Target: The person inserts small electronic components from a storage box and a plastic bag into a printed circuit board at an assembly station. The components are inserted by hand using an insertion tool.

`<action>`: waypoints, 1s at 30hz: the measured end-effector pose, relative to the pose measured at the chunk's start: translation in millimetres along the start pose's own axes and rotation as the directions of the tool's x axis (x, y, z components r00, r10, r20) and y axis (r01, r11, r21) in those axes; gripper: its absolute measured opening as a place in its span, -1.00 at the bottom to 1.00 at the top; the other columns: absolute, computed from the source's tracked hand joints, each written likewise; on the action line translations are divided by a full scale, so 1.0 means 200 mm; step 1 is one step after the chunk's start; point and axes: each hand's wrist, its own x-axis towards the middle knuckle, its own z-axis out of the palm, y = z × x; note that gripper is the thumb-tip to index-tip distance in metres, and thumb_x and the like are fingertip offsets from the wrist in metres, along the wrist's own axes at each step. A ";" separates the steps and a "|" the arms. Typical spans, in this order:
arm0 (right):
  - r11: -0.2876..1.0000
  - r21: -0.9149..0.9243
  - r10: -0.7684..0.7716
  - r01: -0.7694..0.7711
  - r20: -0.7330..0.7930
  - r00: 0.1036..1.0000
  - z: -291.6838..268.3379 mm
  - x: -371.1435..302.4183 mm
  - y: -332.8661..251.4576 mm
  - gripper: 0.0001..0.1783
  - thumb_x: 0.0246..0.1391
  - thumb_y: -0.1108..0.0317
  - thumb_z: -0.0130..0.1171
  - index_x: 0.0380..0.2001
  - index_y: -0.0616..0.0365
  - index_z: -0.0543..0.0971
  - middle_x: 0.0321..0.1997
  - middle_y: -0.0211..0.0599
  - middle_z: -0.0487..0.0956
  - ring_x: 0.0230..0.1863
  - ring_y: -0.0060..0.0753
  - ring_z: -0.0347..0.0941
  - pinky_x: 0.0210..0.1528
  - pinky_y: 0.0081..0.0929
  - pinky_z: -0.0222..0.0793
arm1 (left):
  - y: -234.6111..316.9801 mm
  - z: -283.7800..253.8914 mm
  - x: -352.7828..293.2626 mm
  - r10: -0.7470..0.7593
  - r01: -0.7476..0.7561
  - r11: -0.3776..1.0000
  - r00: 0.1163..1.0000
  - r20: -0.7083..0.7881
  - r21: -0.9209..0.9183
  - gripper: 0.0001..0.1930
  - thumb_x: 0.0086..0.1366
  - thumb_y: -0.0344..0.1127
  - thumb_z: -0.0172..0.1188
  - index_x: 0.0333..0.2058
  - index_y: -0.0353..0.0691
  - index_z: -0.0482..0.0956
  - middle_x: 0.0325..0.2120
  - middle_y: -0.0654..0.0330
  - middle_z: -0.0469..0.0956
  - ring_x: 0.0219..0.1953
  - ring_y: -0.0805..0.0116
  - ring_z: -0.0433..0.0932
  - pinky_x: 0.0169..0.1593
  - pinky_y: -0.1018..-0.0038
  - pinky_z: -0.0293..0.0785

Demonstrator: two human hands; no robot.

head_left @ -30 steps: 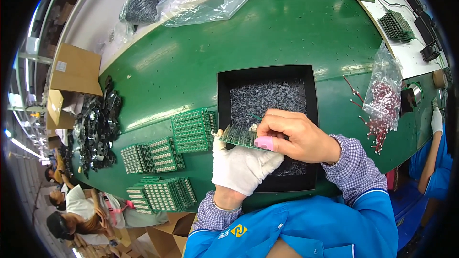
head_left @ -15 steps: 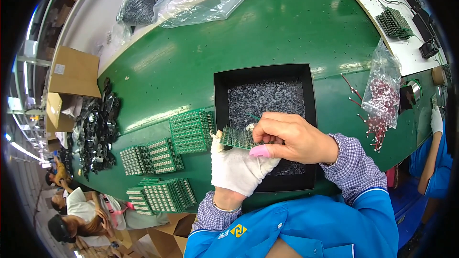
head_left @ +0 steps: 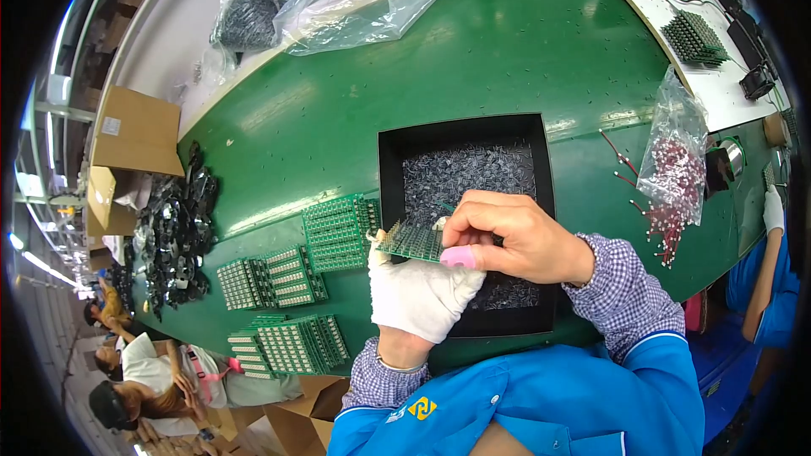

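Observation:
My left hand (head_left: 418, 300), in a white glove, grips a green circuit board panel (head_left: 411, 241) set with rows of small parts. It holds the panel over the near left part of a black tray (head_left: 547, 203). My bare right hand (head_left: 524, 241) wears a pink finger cot (head_left: 459, 257) on its thumb. Its thumb and fingers are pinched at the right end of the panel; whatever is between them is hidden. Many small, dark, thin-legged components (head_left: 469, 171) lie loose in the tray.
Stacked circuit board panels (head_left: 338, 232) stand left of the tray, with more stacks (head_left: 296, 346) nearer me. Black strips (head_left: 173, 236) are heaped farther left. A clear plastic bag (head_left: 372, 4) lies at the back. Red wires (head_left: 672, 169) lie right, near another person's gloved hand (head_left: 773, 209).
Both hands and the panel have shifted slightly left, and the panel's tilt has changed a little. My right fingers stay pinched at its right end.

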 end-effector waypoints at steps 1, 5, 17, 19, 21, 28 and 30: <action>1.000 -0.029 0.001 -0.001 -0.009 1.000 0.01 0.00 0.00 -0.91 0.05 0.52 0.18 -0.33 0.22 0.54 -0.40 -0.33 0.47 -0.48 -0.47 0.32 -0.45 -0.59 0.24 | 0.00 0.01 0.00 0.000 0.000 1.000 1.000 -0.010 -0.010 -0.32 0.30 0.20 -0.14 0.11 -0.34 0.28 0.06 -0.09 0.40 0.12 -0.06 0.39 0.19 -0.09 0.30; 0.994 -0.113 0.002 -0.006 -0.038 0.999 0.03 -0.02 0.00 -0.92 0.05 0.53 0.17 -0.33 0.22 0.54 -0.40 -0.33 0.49 -0.48 -0.46 0.32 -0.44 -0.58 0.24 | -0.02 0.02 0.00 -0.001 -0.001 0.999 0.999 -0.042 -0.038 -0.33 0.29 0.17 -0.11 0.11 -0.33 0.28 0.03 -0.03 0.44 0.10 -0.01 0.42 0.18 -0.07 0.32; 1.000 -0.010 0.022 -0.023 -0.059 0.998 0.00 -0.02 -0.01 -0.95 0.04 0.53 0.20 -0.38 0.25 0.57 -0.39 -0.32 0.50 -0.49 -0.48 0.33 -0.44 -0.57 0.26 | -0.02 0.05 0.00 0.005 -0.007 1.000 0.990 -0.141 -0.013 -0.30 0.26 0.21 -0.11 0.07 -0.37 0.29 0.08 -0.14 0.32 0.09 -0.09 0.38 0.17 -0.05 0.30; 0.998 0.049 0.041 -0.040 -0.029 0.999 -0.01 -0.02 0.00 -0.95 0.03 0.52 0.21 -0.40 0.26 0.57 -0.40 -0.31 0.50 -0.50 -0.47 0.34 -0.44 -0.57 0.27 | -0.02 0.06 0.00 -0.011 -0.004 0.999 0.961 -0.278 -0.051 -0.28 0.24 0.24 -0.12 0.06 -0.37 0.30 0.10 -0.16 0.29 0.09 -0.12 0.36 0.17 -0.07 0.28; 0.999 0.008 0.038 -0.038 -0.026 0.999 0.00 -0.02 0.00 -0.95 0.03 0.51 0.22 -0.40 0.26 0.57 -0.40 -0.31 0.51 -0.49 -0.47 0.34 -0.44 -0.58 0.27 | -0.01 0.05 0.00 0.002 -0.014 0.999 0.971 -0.239 -0.049 -0.27 0.24 0.24 -0.12 0.07 -0.37 0.28 0.11 -0.17 0.28 0.10 -0.14 0.35 0.17 -0.08 0.28; 0.988 -0.157 -0.016 -0.001 -0.105 0.994 0.03 -0.03 0.01 -0.93 0.00 0.49 0.26 -0.42 0.26 0.58 -0.38 -0.31 0.52 -0.46 -0.48 0.36 -0.40 -0.60 0.29 | -0.01 0.03 0.00 -0.016 0.009 0.997 0.996 -0.083 -0.078 -0.20 0.22 0.26 -0.15 0.16 -0.38 0.20 0.14 -0.21 0.24 0.12 -0.23 0.31 0.16 -0.14 0.24; 0.986 -0.168 -0.035 0.012 -0.130 0.991 0.03 -0.03 0.01 -0.92 -0.01 0.49 0.26 -0.41 0.26 0.59 -0.37 -0.31 0.53 -0.45 -0.48 0.36 -0.39 -0.60 0.29 | -0.01 0.04 0.00 -0.029 0.023 0.996 0.997 -0.069 -0.086 -0.19 0.22 0.26 -0.16 0.17 -0.38 0.18 0.14 -0.22 0.24 0.12 -0.25 0.30 0.16 -0.15 0.24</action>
